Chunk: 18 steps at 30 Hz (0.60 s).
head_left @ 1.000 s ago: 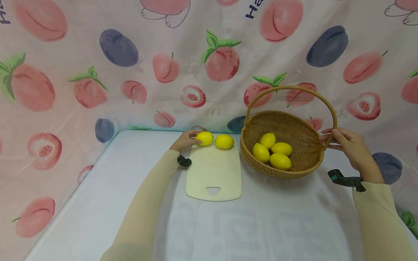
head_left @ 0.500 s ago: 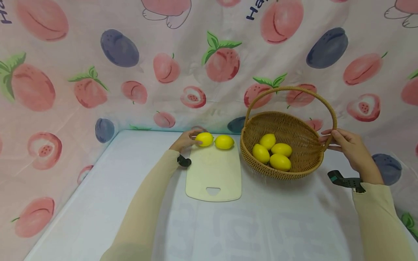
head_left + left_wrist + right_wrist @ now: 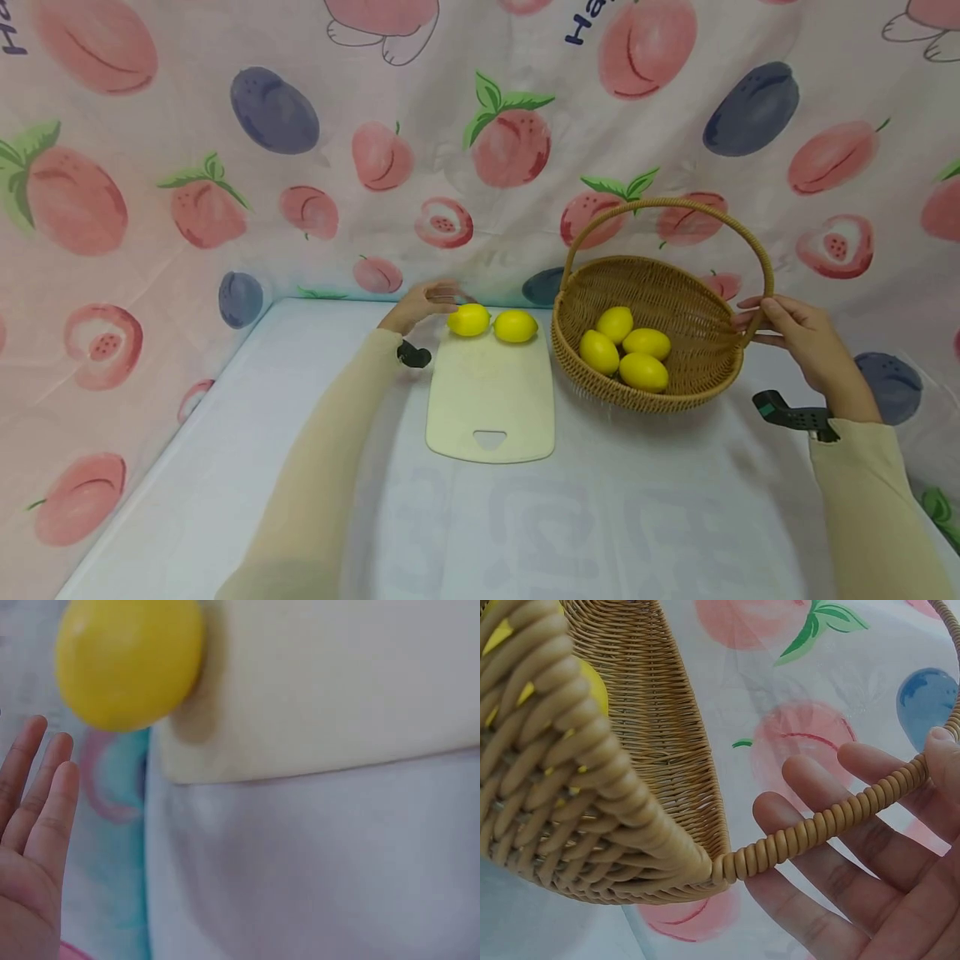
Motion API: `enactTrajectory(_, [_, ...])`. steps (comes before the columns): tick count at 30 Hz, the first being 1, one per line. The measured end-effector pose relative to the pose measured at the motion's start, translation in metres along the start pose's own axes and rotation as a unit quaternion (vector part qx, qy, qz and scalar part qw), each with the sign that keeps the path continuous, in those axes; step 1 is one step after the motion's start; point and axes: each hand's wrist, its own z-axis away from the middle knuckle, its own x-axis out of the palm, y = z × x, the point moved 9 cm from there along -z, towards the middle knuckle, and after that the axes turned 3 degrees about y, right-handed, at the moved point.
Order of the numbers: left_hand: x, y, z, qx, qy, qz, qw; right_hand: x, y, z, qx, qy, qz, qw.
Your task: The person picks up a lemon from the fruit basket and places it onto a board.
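Fingers extended, my left hand (image 3: 417, 308) hovers at the upper left of a lemon (image 3: 468, 321) on the far end of a cream cutting board (image 3: 491, 390). In the left wrist view a gap shows between those fingers (image 3: 54, 814) and the lemon (image 3: 127, 664). A second lemon (image 3: 516, 327) lies on the board just right of the first. My right hand (image 3: 812, 346) holds the wicker basket (image 3: 693, 287) by its handle (image 3: 832, 821), thumb in front and fingers behind. The basket tilts toward me, with several lemons (image 3: 643, 372) inside.
A white-covered table (image 3: 420, 533) carries the board and basket. Behind it hangs a fruit-print cloth (image 3: 420, 50), close to the basket's back. The board has a cut-out grip (image 3: 490, 433) at its near end.
My left hand has let go of the left lemon and moved slightly up and left. That lemon stays on the board. The right hand and basket hold still.
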Motion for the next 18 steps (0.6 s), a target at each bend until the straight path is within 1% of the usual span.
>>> enactTrajectory(2, [-0.005,0.009,-0.001,0.01,0.0,-0.006,0.9999,0.0,-0.001,0.0,-0.002,0.0,-0.003,1.0])
enactTrajectory(4, [-0.009,0.019,-0.001,0.019,-0.007,-0.018,0.9996,-0.001,-0.001,0.0,-0.004,0.0,-0.006,1.0])
enactTrajectory(9, [-0.011,0.046,-0.001,0.039,-0.043,-0.05,0.9971,0.0,-0.002,0.0,-0.007,-0.002,-0.01,0.9999])
enactTrajectory(15, [-0.003,0.082,0.003,0.053,-0.082,-0.069,0.9929,0.0,-0.001,0.0,-0.005,-0.004,-0.013,0.9999])
enactTrajectory(18, [0.004,0.099,0.006,0.066,-0.106,-0.086,0.9884,0.0,0.0,0.0,-0.002,-0.003,-0.012,0.9999])
